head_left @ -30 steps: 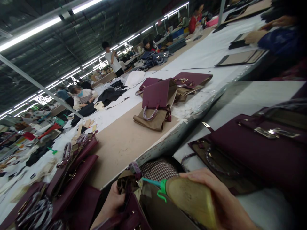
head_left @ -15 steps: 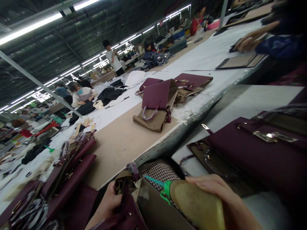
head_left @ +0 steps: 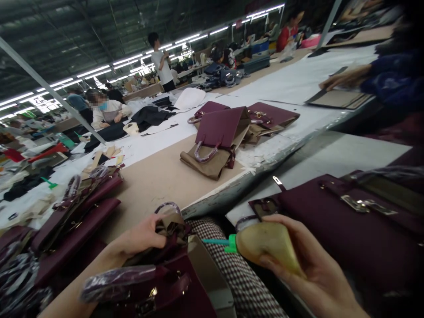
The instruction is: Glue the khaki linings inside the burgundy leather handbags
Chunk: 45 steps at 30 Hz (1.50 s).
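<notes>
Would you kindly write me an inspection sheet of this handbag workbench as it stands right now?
Surface: long tan workbench, white paper farther along; a pale table to the right.
Job's things: maroon handbag on the lap; yellowish squeeze bottle with a green nozzle.
Clutter: stacked maroon bags at left, more bags mid-bench, one large bag at right.
Hands: left hand grips the handbag's tan flap; right hand wraps the bottle.
Cables: nothing seen.
Surroundings: a co-worker's hand on a flat panel at right; a seated person and a standing person beyond; ceiling strip lights.
</notes>
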{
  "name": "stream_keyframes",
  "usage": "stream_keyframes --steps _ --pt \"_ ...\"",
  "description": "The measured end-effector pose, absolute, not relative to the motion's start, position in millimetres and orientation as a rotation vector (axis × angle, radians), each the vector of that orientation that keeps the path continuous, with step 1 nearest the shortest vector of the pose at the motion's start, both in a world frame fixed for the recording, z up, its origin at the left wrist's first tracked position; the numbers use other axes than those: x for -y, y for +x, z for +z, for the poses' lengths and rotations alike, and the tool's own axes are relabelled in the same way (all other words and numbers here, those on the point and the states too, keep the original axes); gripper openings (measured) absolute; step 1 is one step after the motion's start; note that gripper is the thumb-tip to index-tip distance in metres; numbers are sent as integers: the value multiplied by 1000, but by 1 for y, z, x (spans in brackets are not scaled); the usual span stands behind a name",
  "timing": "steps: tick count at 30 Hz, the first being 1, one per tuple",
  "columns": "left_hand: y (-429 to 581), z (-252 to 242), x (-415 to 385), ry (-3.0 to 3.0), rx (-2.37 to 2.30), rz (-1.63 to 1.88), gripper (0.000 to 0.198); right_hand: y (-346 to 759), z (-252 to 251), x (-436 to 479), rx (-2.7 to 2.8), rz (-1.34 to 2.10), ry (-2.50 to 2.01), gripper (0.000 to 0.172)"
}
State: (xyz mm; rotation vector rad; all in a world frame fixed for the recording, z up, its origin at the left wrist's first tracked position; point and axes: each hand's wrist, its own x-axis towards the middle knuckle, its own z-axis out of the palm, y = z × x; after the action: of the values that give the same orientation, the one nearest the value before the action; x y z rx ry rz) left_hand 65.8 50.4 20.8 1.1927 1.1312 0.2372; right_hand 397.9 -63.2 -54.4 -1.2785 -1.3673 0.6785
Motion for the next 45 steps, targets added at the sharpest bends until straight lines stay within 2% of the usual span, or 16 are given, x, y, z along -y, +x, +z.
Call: stream_keyframes --steps 5,9,13,18,22,30,38,45 --pt "80 -14 -64 1212 -1096 252 24 406 -76 50 1613 646 -1249 50" --pt "78 -26 -70 1205 -1093 220 28 403 -92 38 1677 698 -1164 58" --pt "74 -28 -69 1202 -1110 205 26 398 -95 27 1734 713 -1131 64" --pt "74 -28 -69 1192 -1106 184 28 399 -89 20 1822 660 -1072 61" --pt "76 -28 -71 1196 -1101 176 30 404 -87 20 1893 676 -1059 65" --pt "73 -31 -71 1253 -1101 162 27 412 -96 29 1959 835 -1090 67" --pt "76 -30 -74 1312 -1111 148 30 408 -94 27 1920 751 -1054 69" --pt "79 -27 -73 1338 -1130 145 29 412 -96 35 2045 882 -1033 75"
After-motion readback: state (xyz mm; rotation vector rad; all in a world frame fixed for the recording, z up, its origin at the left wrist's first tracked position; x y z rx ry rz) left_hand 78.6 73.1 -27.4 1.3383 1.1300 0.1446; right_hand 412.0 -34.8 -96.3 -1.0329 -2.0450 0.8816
